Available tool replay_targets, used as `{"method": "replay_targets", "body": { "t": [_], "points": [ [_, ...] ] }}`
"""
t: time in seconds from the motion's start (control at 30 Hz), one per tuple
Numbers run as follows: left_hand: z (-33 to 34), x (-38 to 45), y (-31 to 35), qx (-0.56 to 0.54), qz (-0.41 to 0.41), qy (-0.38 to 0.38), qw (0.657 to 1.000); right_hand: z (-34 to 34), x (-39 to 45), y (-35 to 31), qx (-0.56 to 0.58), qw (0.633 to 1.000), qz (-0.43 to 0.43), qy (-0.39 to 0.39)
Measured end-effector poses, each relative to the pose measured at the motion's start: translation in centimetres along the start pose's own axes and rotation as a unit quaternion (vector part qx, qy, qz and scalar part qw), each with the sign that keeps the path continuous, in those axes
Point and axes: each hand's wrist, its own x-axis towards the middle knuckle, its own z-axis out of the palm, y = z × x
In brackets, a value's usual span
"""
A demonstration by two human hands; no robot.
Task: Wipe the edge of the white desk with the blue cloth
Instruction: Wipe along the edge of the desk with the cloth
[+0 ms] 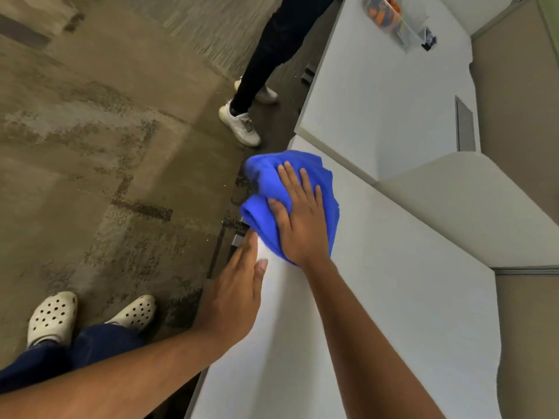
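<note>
- The right hand (302,219) is pressing flat, fingers spread, on the blue cloth (266,170).
- The blue cloth is lying bunched over the desk (378,297) at its left edge, near the far corner.
- The left hand (236,285) is resting open on that edge, just beside the blue cloth.

Mottled brown carpet (106,146), neighbouring pale desk (378,86), beige partition panels (517,95), curved off-white divider (469,204), a bystander's white sneakers (242,125)

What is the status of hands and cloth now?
Right hand flat, pressing crumpled blue cloth at edge of white desk. Left hand open, resting on same edge behind it. Another person's white shoe ahead, apart from cloth.
</note>
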Motion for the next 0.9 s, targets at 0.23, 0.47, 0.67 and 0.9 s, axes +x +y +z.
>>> {"method": "replay_targets", "body": {
  "t": [0.23, 0.47, 0.67, 0.9],
  "points": [
    [0.1, -0.2, 0.0, 0.042, -0.013, -0.004, 0.999, -3.3, 4.5, 7.3, 0.047, 0.994, 0.09, 0.037],
    [-0.1, -0.1, 0.4, 0.014, -0.033, -0.008, 0.999, -0.7, 3.3, -0.2, -0.011, 0.98, 0.19, 0.062],
    [-0.5, -0.1, 0.7, -0.016, -0.019, 0.014, 1.0, 0.7, 1.2, -2.1, -0.042, 0.975, 0.216, 0.043],
    [-0.3, 0.1, 0.8, -0.026, -0.03, -0.001, 0.999, -0.2, 8.2, -2.5, -0.032, 0.973, 0.225, 0.037]
  ]
}}
